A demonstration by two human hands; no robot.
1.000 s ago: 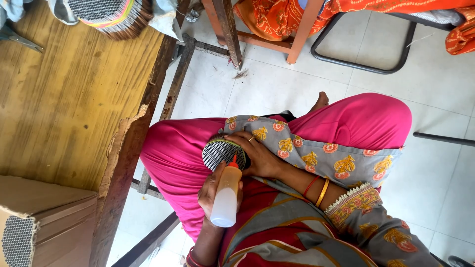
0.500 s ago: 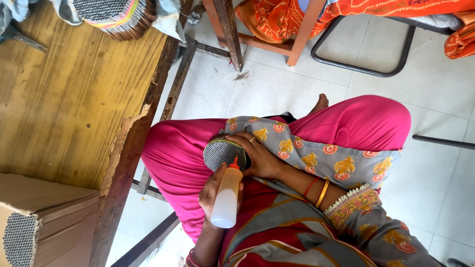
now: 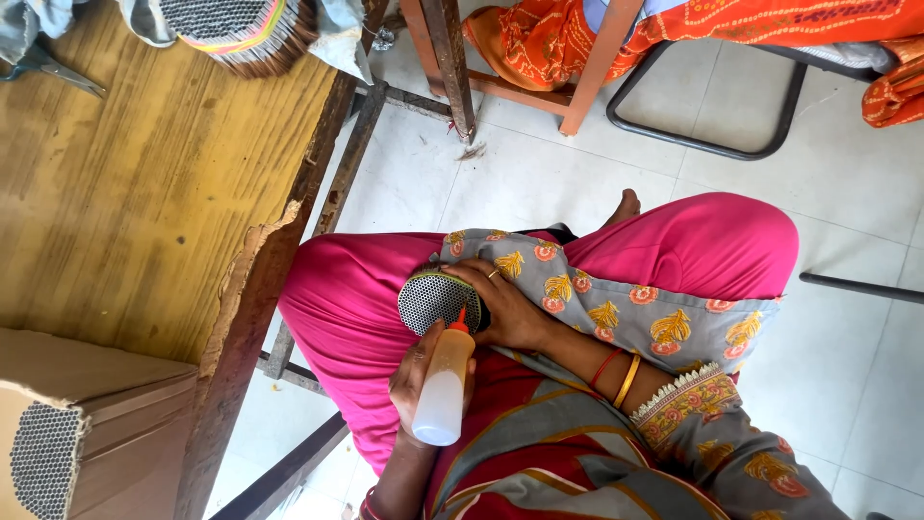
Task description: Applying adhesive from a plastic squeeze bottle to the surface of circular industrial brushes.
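The left hand (image 3: pixel 416 377) was closed around a squeeze bottle (image 3: pixel 444 385) of pale liquid, its red tip pointing up at the round, dotted end of a bundle of thin sticks (image 3: pixel 435 299). The right hand (image 3: pixel 508 306) gripped that bundle from the right side, fingers curled over it, and held it on the pink-clothed lap just in front of the body. The bottle's tip touched or nearly touched the bundle's face; I could not tell which. To the left stood the wooden counter (image 3: pixel 144 202) with a chipped edge. A second, larger bundle of sticks (image 3: pixel 236 31) lay at its far edge, and a cardboard box (image 3: pixel 91 424) with a honeycomb-like end sat at its near left corner
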